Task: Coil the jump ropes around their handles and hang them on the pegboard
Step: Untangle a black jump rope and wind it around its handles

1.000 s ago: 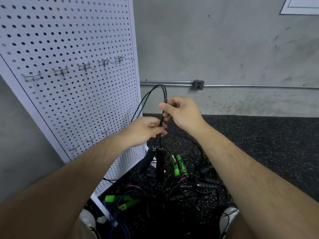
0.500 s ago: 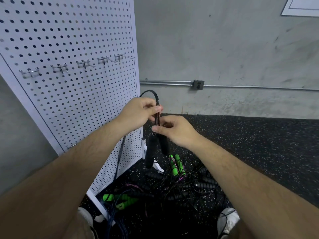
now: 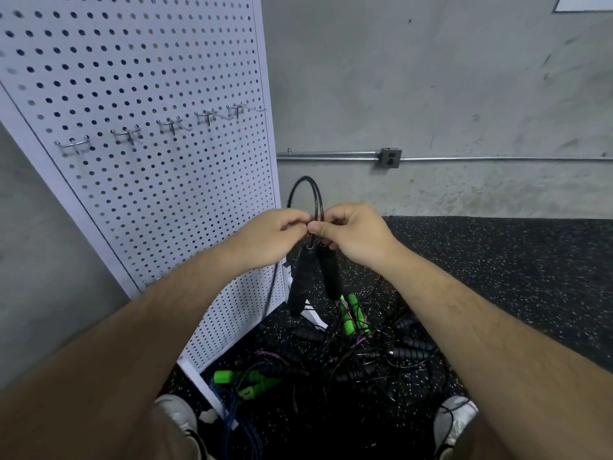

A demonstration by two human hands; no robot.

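Pinching the black jump rope (image 3: 318,200) just above its pair of handles (image 3: 300,283), the left hand (image 3: 272,237) and the right hand (image 3: 351,237) meet fingertip to fingertip, each with its fingers curled on the cord. The grip sits right at the handle tops, likely so that the two handles hang side by side as one bundle and give the cord something to wind round. A short loop of cord stands up above the knuckles, and a loose strand falls from under the left hand toward the floor (image 3: 497,277); that slack appears to be what is left to coil.

The whole rope is held in the air in front of the pegboard (image 3: 149,78), near its right edge and below the row of hooks (image 3: 172,126), which carry nothing. Holding it there probably keeps the reach to a hook short once the coil is done.

Below, a tangled pile of ropes (image 3: 365,353) lies on the floor, some with green handles (image 3: 351,317), waiting their turn.
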